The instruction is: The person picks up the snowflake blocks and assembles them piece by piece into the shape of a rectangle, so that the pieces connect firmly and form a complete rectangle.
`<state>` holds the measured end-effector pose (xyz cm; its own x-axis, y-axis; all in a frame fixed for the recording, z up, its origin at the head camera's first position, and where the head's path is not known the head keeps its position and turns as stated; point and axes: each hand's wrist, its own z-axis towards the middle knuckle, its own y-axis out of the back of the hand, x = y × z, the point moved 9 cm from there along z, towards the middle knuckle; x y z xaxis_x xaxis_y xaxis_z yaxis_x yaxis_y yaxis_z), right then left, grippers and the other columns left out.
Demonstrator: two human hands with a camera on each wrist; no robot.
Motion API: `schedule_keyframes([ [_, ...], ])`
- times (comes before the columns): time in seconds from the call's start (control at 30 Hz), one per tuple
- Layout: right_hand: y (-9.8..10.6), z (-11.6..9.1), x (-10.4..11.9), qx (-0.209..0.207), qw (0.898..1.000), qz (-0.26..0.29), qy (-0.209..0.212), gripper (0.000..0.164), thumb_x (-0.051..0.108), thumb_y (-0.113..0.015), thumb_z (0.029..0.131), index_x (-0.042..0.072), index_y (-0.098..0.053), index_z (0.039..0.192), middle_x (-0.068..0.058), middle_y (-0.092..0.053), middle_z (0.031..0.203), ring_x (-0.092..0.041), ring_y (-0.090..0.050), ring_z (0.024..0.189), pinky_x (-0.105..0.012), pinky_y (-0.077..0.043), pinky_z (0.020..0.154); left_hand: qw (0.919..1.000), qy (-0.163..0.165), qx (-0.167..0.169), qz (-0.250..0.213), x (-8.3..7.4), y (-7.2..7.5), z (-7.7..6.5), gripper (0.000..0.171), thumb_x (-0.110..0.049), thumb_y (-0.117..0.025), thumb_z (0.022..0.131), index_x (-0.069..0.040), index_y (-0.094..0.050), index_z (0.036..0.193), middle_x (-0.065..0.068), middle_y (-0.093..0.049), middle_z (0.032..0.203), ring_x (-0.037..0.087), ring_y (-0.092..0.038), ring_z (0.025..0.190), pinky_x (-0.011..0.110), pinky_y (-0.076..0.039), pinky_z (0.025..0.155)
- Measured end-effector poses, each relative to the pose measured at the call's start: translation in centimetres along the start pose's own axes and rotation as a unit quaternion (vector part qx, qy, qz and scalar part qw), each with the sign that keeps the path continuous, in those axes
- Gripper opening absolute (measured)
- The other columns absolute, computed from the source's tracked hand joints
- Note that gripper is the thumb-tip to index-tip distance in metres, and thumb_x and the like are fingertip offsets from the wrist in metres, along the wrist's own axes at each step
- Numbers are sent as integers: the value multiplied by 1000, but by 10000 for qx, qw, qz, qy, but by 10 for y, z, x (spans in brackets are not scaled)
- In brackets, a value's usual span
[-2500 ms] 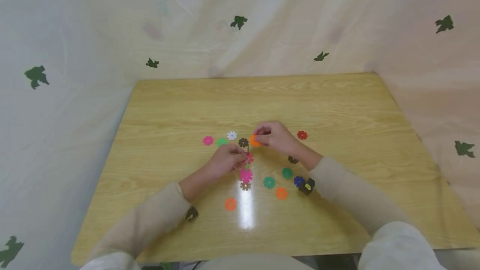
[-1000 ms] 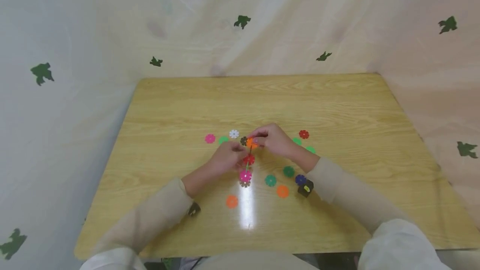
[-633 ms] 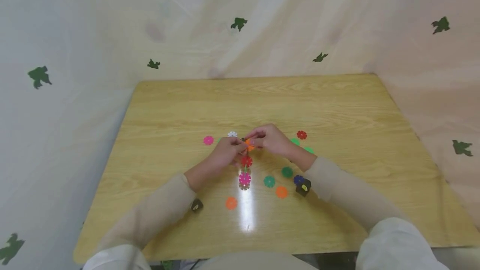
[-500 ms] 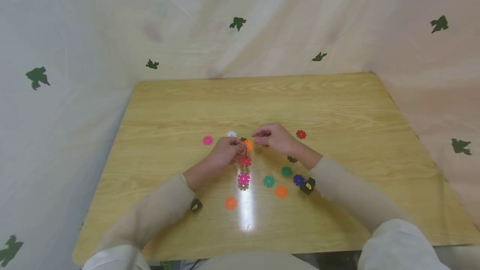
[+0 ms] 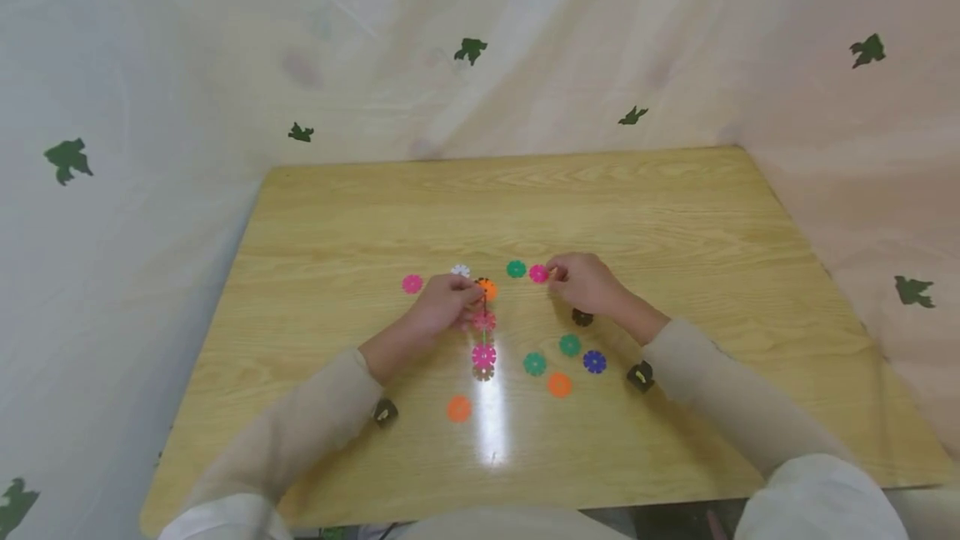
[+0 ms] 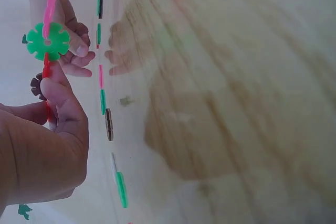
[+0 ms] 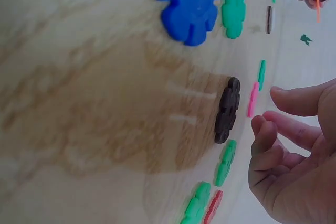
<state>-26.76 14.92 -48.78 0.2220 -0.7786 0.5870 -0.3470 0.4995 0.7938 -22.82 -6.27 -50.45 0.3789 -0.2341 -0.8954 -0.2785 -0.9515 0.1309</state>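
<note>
Near the centre of the head view, the left hand (image 5: 444, 304) held a chain of notched, flower-shaped plastic discs (image 5: 483, 321), the thumb and fingers clamped on it. An orange disc (image 5: 488, 290) sat at the chain's upper end in that view, and a hot-pink disc (image 5: 483, 355) at its lower end. In the upper left of the left wrist view, a bright green disc (image 6: 59, 41) faced the camera above the fingertips.

Right of centre, the right hand (image 5: 588, 283) was just beside a flat magenta disc (image 5: 538, 274) on the pale wooden table (image 5: 352, 215). Its thumb stood apart from the forefinger, the other fingers loosely bent; whether a fingertip touched the disc I could not tell. A dark green disc (image 5: 516, 269) lay just left of the magenta one, and a dark brown disc (image 5: 582, 317) below the right hand.

Lower right of centre lay a royal blue disc (image 5: 595, 362). A pale cloth (image 5: 562, 32) with dark green bird shapes (image 5: 471, 50) filled the top of the frame.
</note>
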Motion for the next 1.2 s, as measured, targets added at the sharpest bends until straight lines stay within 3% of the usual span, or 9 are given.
schedule_keyframes([
  [0.17, -5, 9, 0, 18, 9997, -216, -81, 35, 12, -67, 95, -1, -65, 127, -11, -70, 97, -18, -61, 71, -30, -56, 64, 10000, 81, 13, -30, 3, 0, 1, 19, -12, -64, 99, 3, -67, 111, 13, -70, 94, 16, -63, 72, 24, -59, 63],
  [0.4, -11, 20, -1, 134, 9994, -141, -296, 26, 16, -69, 95, 2, -66, 117, -14, -70, 105, -28, -66, 94, -40, -59, 82, 9998, 62, 111, -161, 5, -2, -1, 17, -11, -64, 98, 3, -67, 109, 13, -69, 92, 16, -64, 71, 25, -60, 63],
  [0.53, -11, 22, -2, 172, 9991, -146, -357, 21, 16, -73, 93, 3, -64, 107, -13, -69, 102, -28, -65, 92, -38, -59, 79, 9998, 45, 108, -150, 4, -2, -2, 17, -12, -64, 98, 2, -67, 107, 12, -69, 91, 15, -63, 70, 25, -60, 64],
  [0.73, -9, 21, -2, 78, 9992, 87, -388, 18, 11, -74, 91, 5, -62, 103, -10, -66, 96, -23, -62, 82, -31, -57, 69, 9998, 49, 91, -155, 2, -2, -4, 18, -12, -64, 99, 3, -66, 109, 13, -69, 93, 16, -63, 71, 25, -60, 65],
  [1.0, -2, 13, 12, -401, 9959, 809, 58, 14, 9, -72, 92, 4, -70, 106, -8, -68, 96, -23, -63, 87, -32, -57, 72, 9998, 37, 161, -91, 4, -5, -3, 17, -14, -63, 100, 1, -66, 106, 11, -69, 92, 16, -64, 71, 25, -59, 63],
  [1.2, -2, 11, 32, -439, 9855, 1537, 569, 11, 6, -70, 94, 5, -72, 106, -6, -69, 95, -23, -64, 89, -35, -59, 77, 9993, -59, 374, -72, 2, -12, -6, 18, -13, -61, 100, 3, -67, 106, 11, -69, 90, 17, -64, 69, 26, -60, 62],
])
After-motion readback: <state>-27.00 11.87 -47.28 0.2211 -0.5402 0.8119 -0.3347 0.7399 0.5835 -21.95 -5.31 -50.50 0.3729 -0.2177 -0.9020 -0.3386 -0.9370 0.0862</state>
